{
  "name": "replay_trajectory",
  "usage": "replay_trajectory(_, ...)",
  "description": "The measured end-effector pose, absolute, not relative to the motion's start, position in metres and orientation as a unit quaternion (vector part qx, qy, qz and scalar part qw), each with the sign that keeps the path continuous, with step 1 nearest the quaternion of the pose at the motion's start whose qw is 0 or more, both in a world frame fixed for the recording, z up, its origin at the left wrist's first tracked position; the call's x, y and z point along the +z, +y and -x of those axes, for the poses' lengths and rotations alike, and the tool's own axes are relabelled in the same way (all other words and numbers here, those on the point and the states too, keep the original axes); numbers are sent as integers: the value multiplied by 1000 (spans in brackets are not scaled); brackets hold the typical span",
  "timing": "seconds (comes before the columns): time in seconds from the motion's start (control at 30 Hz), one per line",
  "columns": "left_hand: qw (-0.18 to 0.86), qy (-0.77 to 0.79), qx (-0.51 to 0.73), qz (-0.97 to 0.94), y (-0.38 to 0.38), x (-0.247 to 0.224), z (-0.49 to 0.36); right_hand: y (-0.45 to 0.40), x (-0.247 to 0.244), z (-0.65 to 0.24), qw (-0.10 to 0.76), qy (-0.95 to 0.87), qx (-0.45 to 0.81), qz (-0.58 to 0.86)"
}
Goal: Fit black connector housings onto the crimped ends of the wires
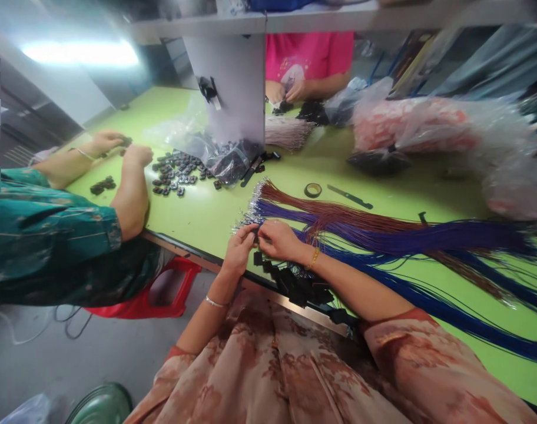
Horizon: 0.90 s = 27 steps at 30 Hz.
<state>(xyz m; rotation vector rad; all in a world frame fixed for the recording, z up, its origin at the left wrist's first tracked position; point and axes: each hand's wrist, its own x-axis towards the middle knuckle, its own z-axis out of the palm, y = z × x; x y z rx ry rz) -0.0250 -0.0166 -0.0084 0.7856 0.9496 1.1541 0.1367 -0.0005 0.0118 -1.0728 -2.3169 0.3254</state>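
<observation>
My left hand pinches a small black plastic connector above the front edge of the table. Close against it, my right hand is closed too, its fingertips meeting at the same piece; whether a wire end is between them is hidden. Just beyond my hands lie the silvery tips of bundled wires. Brown wires, purple wires and blue wires stretch off to the right. Below my right wrist, several black connectors hang in a cluster at the table edge.
A tape roll and a knife lie behind the wires. Loose black parts spread on the left, near a co-worker's hands. Plastic bags sit back right; a red stool stands below. Another person works opposite.
</observation>
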Motion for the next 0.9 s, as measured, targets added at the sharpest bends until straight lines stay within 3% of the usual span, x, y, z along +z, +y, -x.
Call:
replay_trajectory(0.4,591,468,524,-395,-18,-9,19,3,14,-141,268,-850,169,421)
replay_trajectory(0.53,548,475,517,-455,-17,3,22,30,21,-157,257,-797,160,523)
replay_trajectory(0.7,599,433,522,-425,-13,10,13,58,19,-165,136,-775,90,611)
replay_trajectory(0.9,675,404,530,-316,-7,-3,6,61,20,-167,118,-792,70,595)
